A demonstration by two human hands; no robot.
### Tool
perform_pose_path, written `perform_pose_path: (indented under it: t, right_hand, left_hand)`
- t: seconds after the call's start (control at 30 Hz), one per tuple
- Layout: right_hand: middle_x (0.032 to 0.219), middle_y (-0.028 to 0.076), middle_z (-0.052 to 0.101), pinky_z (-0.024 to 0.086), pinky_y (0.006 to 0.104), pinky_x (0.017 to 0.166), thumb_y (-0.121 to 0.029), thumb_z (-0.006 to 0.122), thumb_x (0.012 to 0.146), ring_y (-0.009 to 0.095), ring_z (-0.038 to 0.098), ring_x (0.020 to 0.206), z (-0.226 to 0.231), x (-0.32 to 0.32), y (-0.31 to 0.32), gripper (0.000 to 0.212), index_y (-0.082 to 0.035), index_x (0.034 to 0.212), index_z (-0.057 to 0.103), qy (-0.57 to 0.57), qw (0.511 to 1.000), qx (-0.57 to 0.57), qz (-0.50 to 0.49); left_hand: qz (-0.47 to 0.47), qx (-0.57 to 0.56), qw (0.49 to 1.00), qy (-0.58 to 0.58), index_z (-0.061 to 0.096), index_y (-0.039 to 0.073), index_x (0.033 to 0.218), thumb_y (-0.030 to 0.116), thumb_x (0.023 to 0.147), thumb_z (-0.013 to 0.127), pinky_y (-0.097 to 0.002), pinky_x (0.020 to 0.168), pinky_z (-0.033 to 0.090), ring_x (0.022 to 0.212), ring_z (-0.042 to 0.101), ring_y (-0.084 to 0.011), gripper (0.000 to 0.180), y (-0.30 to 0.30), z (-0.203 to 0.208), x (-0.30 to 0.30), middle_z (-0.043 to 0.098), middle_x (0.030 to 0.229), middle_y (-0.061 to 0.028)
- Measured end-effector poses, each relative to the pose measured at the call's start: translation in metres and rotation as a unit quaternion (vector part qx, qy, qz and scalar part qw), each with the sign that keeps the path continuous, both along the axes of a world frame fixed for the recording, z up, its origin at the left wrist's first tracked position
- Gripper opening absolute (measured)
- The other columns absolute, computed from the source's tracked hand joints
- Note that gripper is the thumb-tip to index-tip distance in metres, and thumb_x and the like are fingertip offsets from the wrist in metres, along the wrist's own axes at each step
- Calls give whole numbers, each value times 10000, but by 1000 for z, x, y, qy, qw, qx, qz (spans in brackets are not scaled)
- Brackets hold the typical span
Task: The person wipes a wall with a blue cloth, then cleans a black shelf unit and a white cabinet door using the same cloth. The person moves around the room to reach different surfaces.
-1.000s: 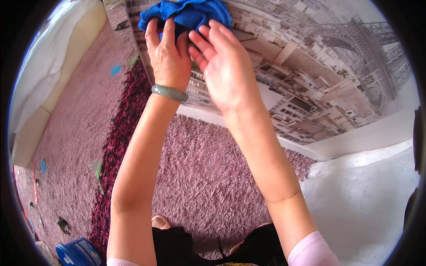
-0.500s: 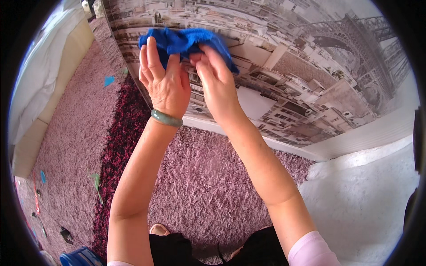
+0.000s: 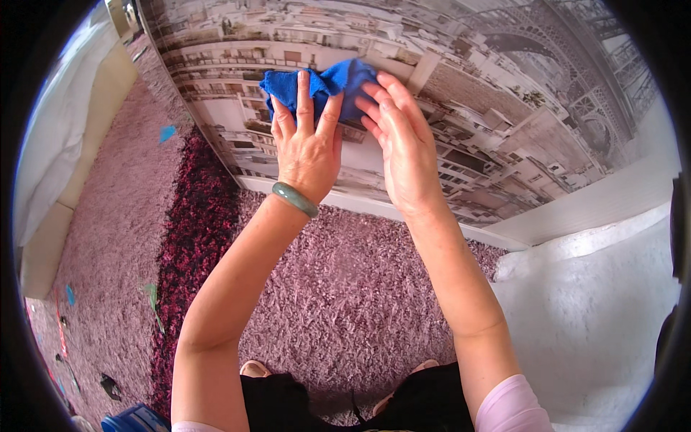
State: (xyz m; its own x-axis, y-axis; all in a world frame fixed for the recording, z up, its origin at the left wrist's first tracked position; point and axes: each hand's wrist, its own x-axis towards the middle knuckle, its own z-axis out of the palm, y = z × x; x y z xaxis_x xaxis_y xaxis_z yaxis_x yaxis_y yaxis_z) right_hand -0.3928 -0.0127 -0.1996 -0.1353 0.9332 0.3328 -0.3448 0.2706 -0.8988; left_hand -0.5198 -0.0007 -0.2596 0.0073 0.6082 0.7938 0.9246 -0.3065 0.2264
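Observation:
A bunched blue cloth (image 3: 309,88) lies against a large upright panel (image 3: 461,93) printed with a greyish view of city buildings and an iron lattice tower. Pressed flat on the cloth, with fingers spread, is my left hand (image 3: 309,155); a green bangle (image 3: 294,199) circles its wrist. My right hand (image 3: 407,147) is at the cloth's right end, fingers stretched out and apart. Its fingertips are near or on the blue fabric; whether they touch it I cannot tell.
Pinkish shaggy carpet (image 3: 338,288) covers the floor, with a dark magenta-black band (image 3: 194,237) at left. A pale padded piece (image 3: 86,137) runs along the left side, a white surface (image 3: 590,317) lies at right. Small scraps and a blue container (image 3: 137,417) are at lower left.
Both hands have moved right and slightly down across the panel, the cloth along with them. My right hand's fingers have come away from the cloth's underside and opened out.

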Motion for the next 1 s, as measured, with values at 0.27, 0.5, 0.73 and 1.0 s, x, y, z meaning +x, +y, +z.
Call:
perform_pose_path:
  t: [0.27, 0.5, 0.73, 1.0]
  right_hand:
    - [1141, 169, 596, 442, 304, 905, -112, 455, 951, 222, 577, 1067, -76, 24, 4, 305, 31, 1218, 489, -229, 963, 109, -96]
    - [1102, 186, 605, 476, 335, 849, -26, 515, 863, 297, 599, 1015, -153, 54, -9, 293, -9, 1154, 546, -430, 878, 157, -136]
    - [1115, 190, 593, 482, 380, 847, -34, 506, 839, 326, 585, 1009, -207, 80, -13, 307, 1, 1141, 546, -495, 857, 85, -117]
    - [1064, 167, 600, 472, 412, 796, -62, 551, 811, 321, 586, 914, -227, 89, -13, 361, -1, 1166, 525, -527, 825, 156, -127]
  left_hand:
    - [-51, -101, 990, 82, 356, 120, 1371, 115, 803, 541, -558, 985, 301, 1270, 233, -526, 598, -12, -72, 13, 205, 1463, -197]
    - [-97, -216, 943, 233, 475, 141, 1284, 121, 803, 499, -486, 1073, 226, 1346, 188, -416, 483, -26, -150, 12, 251, 1465, -116]
    - [-115, -328, 873, 343, 360, 126, 1376, 177, 858, 461, -463, 1106, 165, 1377, 130, -375, 530, -38, -181, 33, 258, 1460, -107]
    - [-122, -358, 890, 255, 384, 95, 1349, 153, 839, 470, -463, 1107, 147, 1369, 138, -384, 520, -42, -204, 52, 227, 1465, -146]
